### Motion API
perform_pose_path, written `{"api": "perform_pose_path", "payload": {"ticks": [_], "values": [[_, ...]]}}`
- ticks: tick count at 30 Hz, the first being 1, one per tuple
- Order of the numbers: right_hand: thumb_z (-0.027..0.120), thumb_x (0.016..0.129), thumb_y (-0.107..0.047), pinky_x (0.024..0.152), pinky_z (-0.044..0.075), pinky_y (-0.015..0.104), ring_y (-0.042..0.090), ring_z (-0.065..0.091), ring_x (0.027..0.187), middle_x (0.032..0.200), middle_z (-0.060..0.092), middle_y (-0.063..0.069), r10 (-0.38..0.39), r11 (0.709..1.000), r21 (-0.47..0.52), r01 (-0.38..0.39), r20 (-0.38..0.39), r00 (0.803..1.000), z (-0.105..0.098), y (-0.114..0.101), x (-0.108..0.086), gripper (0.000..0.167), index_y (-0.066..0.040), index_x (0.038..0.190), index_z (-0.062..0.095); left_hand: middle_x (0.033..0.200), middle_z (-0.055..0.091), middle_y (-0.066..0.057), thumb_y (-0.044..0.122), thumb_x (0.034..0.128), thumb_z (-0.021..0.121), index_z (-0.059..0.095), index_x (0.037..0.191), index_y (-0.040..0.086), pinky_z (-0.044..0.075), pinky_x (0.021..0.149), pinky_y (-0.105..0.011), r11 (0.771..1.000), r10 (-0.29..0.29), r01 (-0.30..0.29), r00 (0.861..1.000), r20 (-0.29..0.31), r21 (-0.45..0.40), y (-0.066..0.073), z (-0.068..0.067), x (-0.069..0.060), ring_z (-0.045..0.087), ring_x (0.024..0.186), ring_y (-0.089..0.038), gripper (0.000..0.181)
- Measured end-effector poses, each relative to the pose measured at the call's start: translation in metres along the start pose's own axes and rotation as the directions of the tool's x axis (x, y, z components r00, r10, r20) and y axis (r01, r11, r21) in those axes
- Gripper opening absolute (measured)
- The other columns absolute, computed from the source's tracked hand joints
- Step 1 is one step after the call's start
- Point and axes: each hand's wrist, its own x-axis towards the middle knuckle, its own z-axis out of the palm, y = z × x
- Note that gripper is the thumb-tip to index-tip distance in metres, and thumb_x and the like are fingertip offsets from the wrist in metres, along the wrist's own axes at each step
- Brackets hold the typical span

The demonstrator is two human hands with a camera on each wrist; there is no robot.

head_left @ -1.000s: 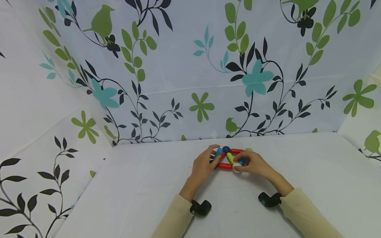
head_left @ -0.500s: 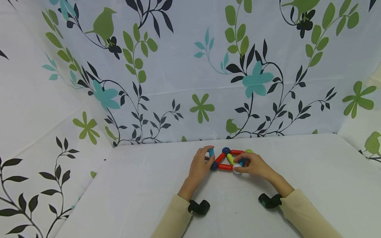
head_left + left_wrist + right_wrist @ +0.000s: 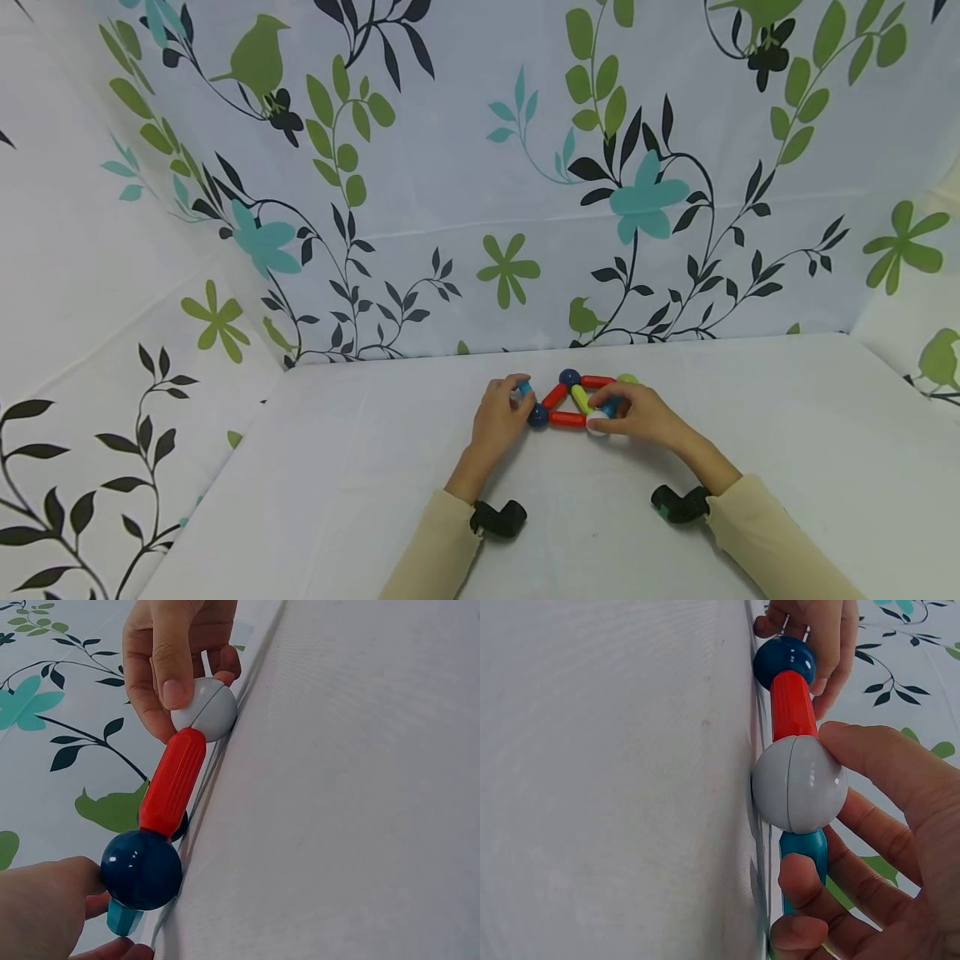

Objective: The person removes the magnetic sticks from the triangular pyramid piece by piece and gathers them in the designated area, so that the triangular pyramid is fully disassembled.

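My left hand pinches a light blue rod beside a dark blue ball; in the left wrist view the rod shows just below the ball. Red rods link that ball to a white ball and to a second dark blue ball. A yellow-green rod crosses between. My right hand grips the white ball, thumb on its side, with fingers around a blue rod attached to it.
Another red rod runs along the back to a yellow-green ball, partly behind my right hand. The white-covered table meets a patterned cloth at its back edge. Black cameras are strapped to both wrists.
My left hand has moved left with the light blue rod, away from the red rod at the back left, and then slightly down beside the left dark blue ball. My right hand has stayed put.
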Motion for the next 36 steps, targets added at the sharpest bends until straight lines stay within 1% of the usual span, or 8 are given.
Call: {"api": "perform_pose_path", "payload": {"ticks": [11,17,21,24,27,30,33,36], "values": [[0.078,0.083,-0.02,0.059,0.042,0.024,0.019,0.049,0.073,0.101,0.055,0.012,0.019,1.0,-0.021,-0.018,0.007,1.0,-0.001,-0.001,0.001,0.03,-0.003,0.106,0.069,0.108,0.057,-0.012,0.017,0.0954,0.059,0.069,0.116,0.005,0.047,0.07,-0.028,0.999,0.05,-0.05,0.999,-0.021,0.004,-0.001,-0.001,-0.001,0.058,0.084,-0.019,0.026],[0.073,0.087,-0.018,0.06,0.044,0.025,0.02,0.049,0.075,0.109,0.053,0.016,0.045,0.997,-0.055,-0.053,-0.126,0.991,-0.009,0.001,0.002,0.026,-0.003,0.108,0.07,0.109,0.058,-0.013,0.018,0.0952,0.059,0.069,0.116,0.008,0.047,0.076,-0.035,0.998,0.064,-0.063,0.997,-0.042,0.022,0.002,0.0,-0.002,0.054,0.096,-0.025,0.025],[0.067,0.091,-0.014,0.063,0.042,0.027,0.022,0.049,0.08,0.11,0.053,0.019,0.059,0.996,-0.047,-0.071,-0.22,0.974,-0.015,0.002,0.0,0.022,-0.001,0.108,0.07,0.113,0.059,-0.013,0.018,0.095,0.06,0.069,0.114,0.009,0.043,0.09,-0.043,0.991,0.12,-0.114,0.989,-0.088,0.067,0.006,0.003,0.0,0.05,0.108,-0.03,0.023],[0.065,0.093,-0.012,0.065,0.039,0.029,0.024,0.048,0.084,0.109,0.055,0.019,0.055,0.996,-0.052,-0.071,-0.255,0.965,-0.018,0.004,0.0,0.02,0.0,0.108,0.07,0.119,0.056,-0.014,0.018,0.0954,0.059,0.068,0.114,0.01,0.038,0.098,-0.048,0.985,0.162,-0.154,0.982,-0.101,0.078,0.013,0.005,0.001,0.043,0.118,-0.033,0.022],[0.064,0.094,-0.013,0.071,0.041,0.034,0.03,0.049,0.092,0.112,0.056,0.02,0.051,0.995,-0.073,-0.074,-0.269,0.962,-0.02,0.007,0.0,0.021,0.0,0.108,0.07,0.123,0.052,-0.013,0.019,0.0958,0.059,0.067,0.115,0.012,0.036,0.1,-0.049,0.978,0.195,-0.188,0.977,-0.085,0.085,0.021,0.006,-0.001,0.039,0.124,-0.032,0.022],[0.064,0.094,-0.014,0.084,0.045,0.048,0.039,0.05,0.107,0.121,0.055,0.024,0.063,0.994,-0.069,-0.084,-0.261,0.963,-0.022,0.01,0.0,0.023,0.0,0.111,0.069,0.123,0.052,-0.01,0.021,0.0961,0.059,0.066,0.118,0.014,0.039,0.1,-0.047,0.971,0.224,-0.218,0.973,-0.051,0.097,0.027,0.007,-0.003,0.042,0.124,-0.029,0.024],[0.063,0.094,-0.014,0.095,0.04,0.061,0.047,0.045,0.121,0.131,0.051,0.028,0.092,0.992,-0.065,-0.11,-0.232,0.968,-0.023,0.012,-0.001,0.026,0.001,0.115,0.067,0.123,0.053,-0.008,0.023,0.0966,0.059,0.064,0.121,0.015,0.044,0.101,-0.042,0.971,0.22,-0.218,0.976,-0.008,0.097,0.031,0.009,-0.006,0.045,0.124,-0.026,0.027],[0.062,0.094,-0.012,0.098,0.04,0.063,0.05,0.041,0.127,0.137,0.048,0.03,0.109,0.989,-0.078,-0.126,-0.187,0.976,-0.024,0.013,-0.001,0.03,0.002,0.12,0.064,0.124,0.053,-0.007,0.024,0.0972,0.058,0.064,0.123,0.015,0.046,0.101,-0.038,0.974,0.205,-0.206,0.979,0.017,0.095,0.031,0.011,-0.008,0.046,0.124,-0.024,0.028]]}}
